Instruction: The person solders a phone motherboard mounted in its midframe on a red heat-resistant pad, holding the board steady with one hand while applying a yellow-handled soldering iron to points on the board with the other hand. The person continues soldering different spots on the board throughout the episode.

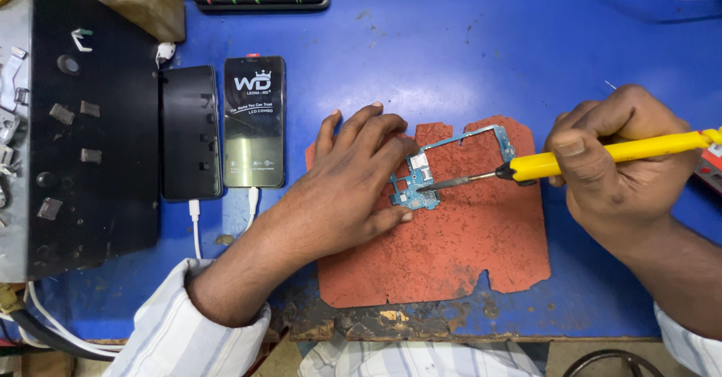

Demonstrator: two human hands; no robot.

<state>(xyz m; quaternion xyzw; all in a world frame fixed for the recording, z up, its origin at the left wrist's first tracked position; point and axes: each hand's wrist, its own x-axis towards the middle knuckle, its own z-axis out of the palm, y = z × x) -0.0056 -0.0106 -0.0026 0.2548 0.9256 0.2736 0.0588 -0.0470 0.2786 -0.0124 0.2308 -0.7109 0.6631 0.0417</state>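
A: While the left hand (pixel 342 185) lies flat w/ fingers spread, what is under it?

B: The blue circuit board (pixel 444 168); fingertips press its left part onto the red mat (pixel 451 249), approx. in the mat's upper middle.

A: And the right hand (pixel 620 159)?

B: Closed around a yellow soldering iron (pixel 602 155); the tip touches the board. Two phones (pixel 222 129) lie on the blue table (pixel 451 53), well apart to the left.

Bright, even light falls from above on my blue tabletop (pixel 466 53), leaving a pale sheen near its middle. Shadows under my hands stay soft. Everything looks sharp; the edges bend slightly.
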